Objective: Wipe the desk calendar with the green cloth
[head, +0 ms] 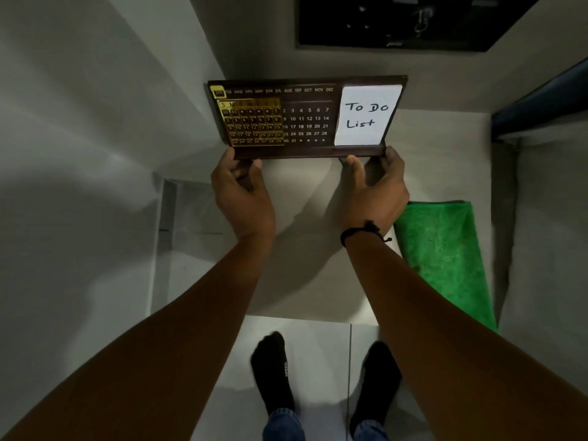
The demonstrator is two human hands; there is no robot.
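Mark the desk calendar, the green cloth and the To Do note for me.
desk calendar (305, 122): head view, on the dark number grid.
green cloth (445, 249): head view, middle of the folded fabric.
To Do note (367, 114): head view, centre of the white paper.

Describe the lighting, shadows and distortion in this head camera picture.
Head view: dim overall, brightest on the white note and the gold frame of the desk calendar; the hands and forearms throw soft shadows across the white surface; wide-angle stretch bows the forearms and edges; the green cloth stays vivid; the dark panel above is murky.
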